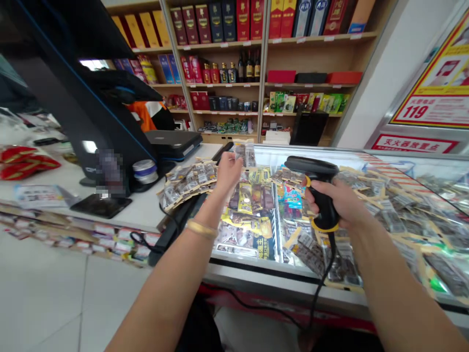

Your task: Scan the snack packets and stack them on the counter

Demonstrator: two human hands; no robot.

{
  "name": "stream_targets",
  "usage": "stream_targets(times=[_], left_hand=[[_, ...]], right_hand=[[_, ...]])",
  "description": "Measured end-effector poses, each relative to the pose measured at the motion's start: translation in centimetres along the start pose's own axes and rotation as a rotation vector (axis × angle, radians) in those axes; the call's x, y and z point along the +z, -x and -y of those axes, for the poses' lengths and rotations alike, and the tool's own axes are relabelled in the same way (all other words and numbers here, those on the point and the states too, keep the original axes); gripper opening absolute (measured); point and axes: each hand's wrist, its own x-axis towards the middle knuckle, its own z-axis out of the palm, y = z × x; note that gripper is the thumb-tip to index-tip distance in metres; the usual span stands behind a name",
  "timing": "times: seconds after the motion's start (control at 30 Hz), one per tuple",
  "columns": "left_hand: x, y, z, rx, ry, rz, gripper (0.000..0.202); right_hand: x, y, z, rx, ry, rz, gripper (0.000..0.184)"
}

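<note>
At far left, red glossy plastic packages (25, 164) lie on a white flat counter (71, 183). Beside them stands a black slanted terminal with blue edge lines (86, 98), and at its base sits a round white-and-blue roll (145, 172). A flat black box-shaped device (172, 142) rests behind. Next to the right is a heap of clear plastic packets with tan edges and dark contents (190, 181). The left hand (229, 172), a smooth gold-coloured bangle (202, 229) at its wrist, is raised just right of this heap; its fingers are pinched narrow on the left side of a clear plastic packet with dark contents (245, 152), held upright above a white-lit, glass-topped display case (256, 282). Yellow and brown packages (245, 198) show below. Tan wooden shelving (311, 57) with boxes and bottles stands behind. The right hand (340, 203) has its fingers wrapped around the grip of a black plastic handheld scanner with yellow trim (325, 210), its head directed left, well apart from the held packet. A black cable (332, 247) hangs from the grip. Further right, similar packets (392, 215) lie spread in a broad, overlapping pile. A red, yellow and white sign marked 119 (415, 111) is at far right.
</note>
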Motion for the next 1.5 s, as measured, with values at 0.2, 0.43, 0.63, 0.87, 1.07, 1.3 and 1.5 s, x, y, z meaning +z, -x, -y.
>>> stream_targets(times=[0.2,0.43,0.63,0.87,1.07,1.3,1.5], left_hand=[[-10.1,-3.7,1.9,-0.105,-0.58,-0.312,0.037],[-11.3,-1.9,4.5,-0.205,-0.888,-0.208,0.049],[-11.9,-2.8,5.7,-0.047,-0.598,-0.274,0.042],[-9.5,-1.5,2.7,0.074,-0.58,-0.234,0.04],[-2.2,1.8,0.0,0.187,-0.402,0.094,0.039],[6.0,8.8,1.0,-0.106,-0.001,0.69,0.026],[7.5,11.4,1.6,-0.237,-0.152,0.888,0.033]], right_hand=[[6.4,-3.4,-1.8,0.023,-0.037,0.089,0.044],[9.4,-5.3,-5.2,0.082,-0.071,0.091,0.042],[9.1,-5.5,-5.4,0.084,-0.074,0.096,0.04],[5.6,-3.2,-3.0,0.036,-0.064,0.056,0.043],[-1.2,1.8,-1.1,0.016,0.005,-0.157,0.029],[-6.6,6.2,-1.5,0.014,0.018,-0.366,0.015],[-8.4,7.1,-2.9,0.008,-0.018,-0.376,0.017]])
